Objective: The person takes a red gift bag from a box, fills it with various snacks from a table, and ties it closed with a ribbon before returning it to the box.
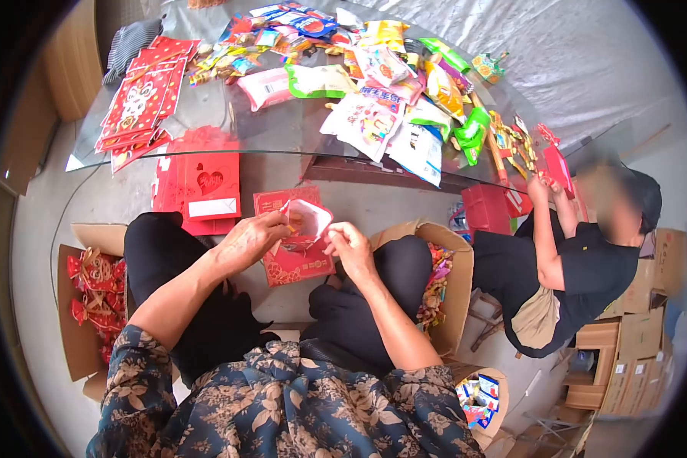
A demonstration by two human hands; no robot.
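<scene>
Centrally, item one: a small red pouch (307, 220), pale inside and papery by the look, is held above the lap between both hands. The left hand (253, 235) pinches one rim with its fingers closed narrow, and the right hand (349, 246) pinches the opposite edge. The two grips appear to pull the mouth into a rounded opening. What lies inside is too small to tell.

Item two: a flat red envelope (296, 266) with gold print lies just below the hands, face up and within easy reach.

Item three: red card sleeves (206, 183), one with a heart-shaped cut-out, are stacked just ahead of the left hand, under the near edge of the glass worktop (282, 130).

Item four: snack packets (382, 114) of glossy, crinkled film in many colours lie loose on the worktop ahead of the right hand, probably spread so that each kind shows.

Item five: red printed bags (141, 103), flat and overlapped in a fan, lie far ahead of the left hand.

Item six: a left cardboard box (72, 336), beside and below the left hand, holds red wrapped pieces. A right cardboard box (458, 275), beside the right hand, holds small wrapped sweets. Both are open-topped and set low at either side, likely for reach.

Item seven: a co-worker's hands (546, 187), well to the right, are at a red packet by the worktop's edge.
</scene>
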